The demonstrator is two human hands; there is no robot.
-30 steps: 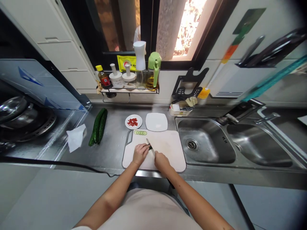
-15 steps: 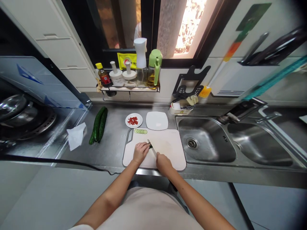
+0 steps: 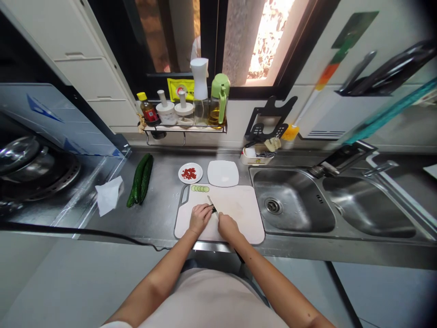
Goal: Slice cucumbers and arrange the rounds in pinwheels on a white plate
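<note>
My right hand (image 3: 228, 227) is closed round the handle of a kitchen knife (image 3: 210, 201), its blade angled up and left over the white cutting board (image 3: 246, 219). Beside the blade, my left hand (image 3: 200, 218) has its fingers bent over a small dark green piece of cucumber (image 3: 214, 209), mostly hidden under the fingers. A row of several pale green cucumber slices (image 3: 200, 188) lies overlapping along the board's far edge. Behind the board stand a round plate (image 3: 180, 176) with chopped red bits and a bare white square plate (image 3: 223, 173).
Whole cucumbers (image 3: 139, 180) and a crumpled white tissue (image 3: 108, 196) lie on the steel counter at left. A double sink (image 3: 293, 200) is at right. Above hangs a rack (image 3: 191, 129) of bottles and jars. A pot (image 3: 23, 157) sits on the stove.
My right hand and the knife have shifted a little left and up, with the blade tip slightly further from me. My left hand stays in place on the cucumber piece.
</note>
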